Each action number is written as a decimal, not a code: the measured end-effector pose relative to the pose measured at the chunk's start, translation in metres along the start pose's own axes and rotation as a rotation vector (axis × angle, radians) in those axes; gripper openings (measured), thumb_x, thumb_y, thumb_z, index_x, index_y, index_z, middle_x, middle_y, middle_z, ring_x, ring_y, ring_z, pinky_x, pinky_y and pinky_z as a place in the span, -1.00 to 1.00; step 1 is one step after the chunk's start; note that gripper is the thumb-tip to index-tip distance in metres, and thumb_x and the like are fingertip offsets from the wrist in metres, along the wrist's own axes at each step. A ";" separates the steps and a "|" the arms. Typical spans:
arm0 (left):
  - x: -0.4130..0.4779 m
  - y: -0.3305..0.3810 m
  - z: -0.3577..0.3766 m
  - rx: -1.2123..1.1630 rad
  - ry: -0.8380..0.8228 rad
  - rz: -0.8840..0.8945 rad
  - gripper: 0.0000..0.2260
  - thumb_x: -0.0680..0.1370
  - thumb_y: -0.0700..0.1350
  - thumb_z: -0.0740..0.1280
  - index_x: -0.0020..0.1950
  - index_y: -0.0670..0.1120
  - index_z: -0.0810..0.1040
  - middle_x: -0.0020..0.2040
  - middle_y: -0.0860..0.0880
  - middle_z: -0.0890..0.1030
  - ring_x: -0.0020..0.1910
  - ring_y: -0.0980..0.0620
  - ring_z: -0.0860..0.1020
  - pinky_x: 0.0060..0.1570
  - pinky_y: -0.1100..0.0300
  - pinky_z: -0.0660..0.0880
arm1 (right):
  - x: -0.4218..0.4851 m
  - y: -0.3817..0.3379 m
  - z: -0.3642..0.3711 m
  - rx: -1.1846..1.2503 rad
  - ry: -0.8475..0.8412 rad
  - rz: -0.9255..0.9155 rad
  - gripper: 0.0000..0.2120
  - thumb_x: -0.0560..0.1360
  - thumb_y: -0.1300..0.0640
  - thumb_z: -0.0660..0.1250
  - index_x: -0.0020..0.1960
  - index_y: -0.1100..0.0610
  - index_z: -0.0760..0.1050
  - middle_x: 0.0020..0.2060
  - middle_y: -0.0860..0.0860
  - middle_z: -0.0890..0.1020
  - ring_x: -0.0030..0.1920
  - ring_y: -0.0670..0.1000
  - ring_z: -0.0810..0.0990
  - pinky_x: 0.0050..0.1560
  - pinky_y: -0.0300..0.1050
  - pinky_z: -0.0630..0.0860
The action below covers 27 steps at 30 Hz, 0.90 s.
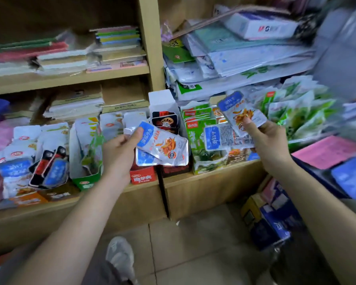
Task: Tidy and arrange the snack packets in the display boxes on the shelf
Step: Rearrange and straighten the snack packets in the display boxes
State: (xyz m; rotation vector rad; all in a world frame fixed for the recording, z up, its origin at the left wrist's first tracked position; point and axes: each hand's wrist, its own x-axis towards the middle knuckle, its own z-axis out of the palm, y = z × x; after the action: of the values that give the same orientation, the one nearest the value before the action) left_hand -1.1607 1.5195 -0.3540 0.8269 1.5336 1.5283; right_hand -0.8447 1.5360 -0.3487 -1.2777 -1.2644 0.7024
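I read the left grip [119, 149] as holding a packet stack [164, 146], blue and white. The thumb lies on top, the fingers curl beneath, and the forearm reaches up from the lower left. The stack fans out to the right of that grip, above a red display box [143, 177] on the shelf [206, 181]. The right grip [264, 138] pinches a pair of packets [239, 114] of the same kind, thumb pressed to the front, forearm entering from the lower right. The pair projects up and left of it. Green packets [296, 114] stand just right of this grip. A green box [86, 182] sits left of the left grip.
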 end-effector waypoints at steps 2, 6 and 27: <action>0.002 -0.002 0.020 -0.061 -0.033 -0.082 -0.75 0.46 0.05 0.54 -0.24 -0.09 0.61 -0.16 -0.04 0.74 -0.09 -0.10 0.71 0.02 -0.13 0.64 | 0.011 0.002 -0.022 -0.107 0.059 -0.041 -0.44 0.58 -0.03 0.38 -0.43 0.18 0.19 -0.59 -0.07 0.13 -0.54 -0.03 0.14 -0.49 -0.15 0.04; 0.004 -0.003 0.062 -0.189 -0.113 -0.192 -0.82 0.51 -0.03 0.49 -0.13 -0.10 0.59 -0.10 -0.06 0.74 -0.18 0.03 0.72 -0.20 0.09 0.64 | 0.028 0.004 -0.055 -0.302 0.148 -0.088 -0.44 0.59 -0.03 0.35 -0.43 0.11 0.14 -0.54 0.00 0.14 -0.55 -0.09 0.07 -0.45 -0.12 -0.02; 0.009 -0.023 0.141 -0.284 -0.324 -0.136 -0.90 0.57 -0.21 0.40 0.05 -0.09 0.66 -0.02 -0.06 0.73 -0.08 0.03 0.69 -0.13 0.16 0.62 | 0.106 0.059 -0.057 -0.839 -0.105 -0.125 -0.66 0.61 0.22 0.26 0.37 0.06 0.47 -0.31 0.02 0.59 -0.40 -0.01 0.51 -0.41 -0.12 0.46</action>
State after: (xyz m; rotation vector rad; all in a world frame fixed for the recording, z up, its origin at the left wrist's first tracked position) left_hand -1.0386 1.5920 -0.3709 0.7463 1.0857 1.3933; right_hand -0.7509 1.6308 -0.3641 -1.8142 -1.7998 0.1240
